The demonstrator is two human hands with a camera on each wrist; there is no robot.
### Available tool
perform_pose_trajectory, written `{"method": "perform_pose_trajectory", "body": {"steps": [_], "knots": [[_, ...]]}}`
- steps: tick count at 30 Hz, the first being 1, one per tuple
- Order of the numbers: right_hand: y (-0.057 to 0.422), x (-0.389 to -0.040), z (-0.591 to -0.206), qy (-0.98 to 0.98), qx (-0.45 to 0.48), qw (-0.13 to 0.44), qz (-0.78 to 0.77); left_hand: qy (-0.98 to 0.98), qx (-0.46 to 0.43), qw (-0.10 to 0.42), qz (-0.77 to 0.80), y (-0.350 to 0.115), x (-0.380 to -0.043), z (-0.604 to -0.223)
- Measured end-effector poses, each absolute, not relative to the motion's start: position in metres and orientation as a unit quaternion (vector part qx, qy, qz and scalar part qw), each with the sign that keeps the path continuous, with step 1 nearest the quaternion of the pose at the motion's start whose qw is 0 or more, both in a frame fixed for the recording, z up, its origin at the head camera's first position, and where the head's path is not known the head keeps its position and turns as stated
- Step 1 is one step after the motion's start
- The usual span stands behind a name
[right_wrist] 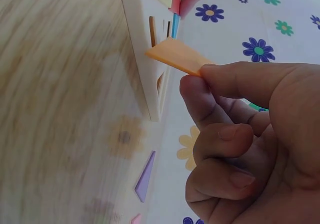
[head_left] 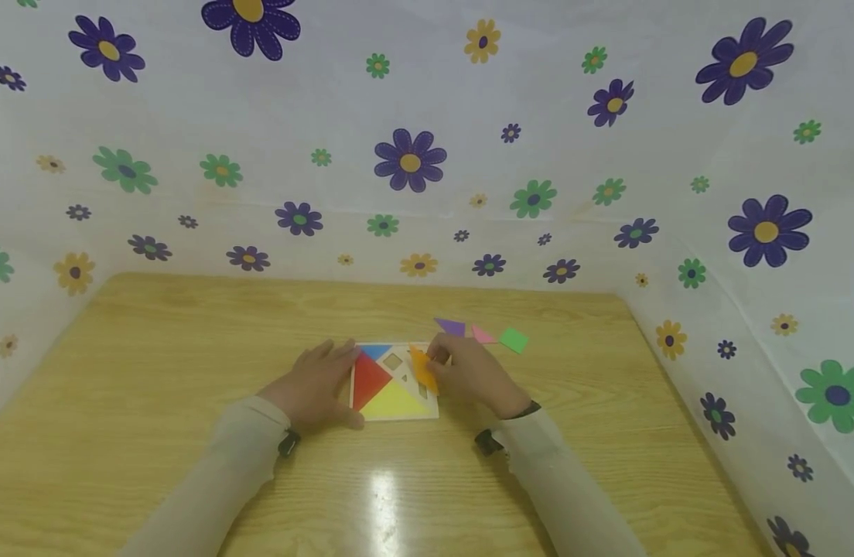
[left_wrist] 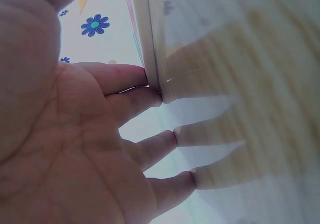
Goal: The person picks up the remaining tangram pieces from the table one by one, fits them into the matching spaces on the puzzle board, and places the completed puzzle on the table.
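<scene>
Your right hand pinches the orange parallelogram near one end between thumb and index finger, holding it tilted over the right side of the tangram board; whether its lower corner touches the board you can't tell. Your left hand grips nothing: its fingers are extended and spread along the board's left edge, some tips on the table. With the pinch so near one end, the piece could swivel, and let go at this slant it would probably catch on a cutout's rim. Pressing hard on a misaligned corner might also skid the board, more so if your left hand eases off. Watch your knuckles too: the purple triangle and pink triangle lie just beyond them, easily knocked, with the green square beside the pink.
</scene>
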State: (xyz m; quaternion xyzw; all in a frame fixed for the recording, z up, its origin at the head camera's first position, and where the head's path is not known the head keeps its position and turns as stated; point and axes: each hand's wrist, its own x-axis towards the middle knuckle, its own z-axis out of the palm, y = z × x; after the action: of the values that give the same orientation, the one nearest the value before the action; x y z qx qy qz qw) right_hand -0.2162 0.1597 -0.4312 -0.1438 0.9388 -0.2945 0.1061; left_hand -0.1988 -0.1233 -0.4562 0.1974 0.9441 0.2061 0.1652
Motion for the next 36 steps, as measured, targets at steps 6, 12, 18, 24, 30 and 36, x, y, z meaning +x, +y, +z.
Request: {"method": "perform_pose_trajectory", "body": {"steps": [6,12,18,24,30,36], "knots": [[0.161,-0.215,-0.434,0.926,-0.145,0.113,-0.328,0.945,0.202,0.164,0.200,-0.123,-0.200,-0.459],[0.163,-0.215,-0.442,0.925,-0.128,0.140,-0.329,0.943,0.201,0.168,0.204,-0.123,-0.200,-0.461],[0.164,-0.216,-0.444,0.930,-0.127,0.153,-0.311,0.945,0.193,0.168,0.203,-0.125,-0.201,-0.463],[0.164,-0.214,-0.443,0.932,-0.129,0.162,-0.299,0.944,0.196,0.171,0.203,-0.124,-0.199,-0.460],[0.164,-0.211,-0.440,0.934,-0.128,0.161,-0.293,0.944,0.203,0.166,0.202,-0.123,-0.198,-0.457],[0.163,-0.209,-0.437,0.938,-0.131,0.162,-0.278,0.945,0.204,0.162,0.198,-0.122,-0.198,-0.457]]}}
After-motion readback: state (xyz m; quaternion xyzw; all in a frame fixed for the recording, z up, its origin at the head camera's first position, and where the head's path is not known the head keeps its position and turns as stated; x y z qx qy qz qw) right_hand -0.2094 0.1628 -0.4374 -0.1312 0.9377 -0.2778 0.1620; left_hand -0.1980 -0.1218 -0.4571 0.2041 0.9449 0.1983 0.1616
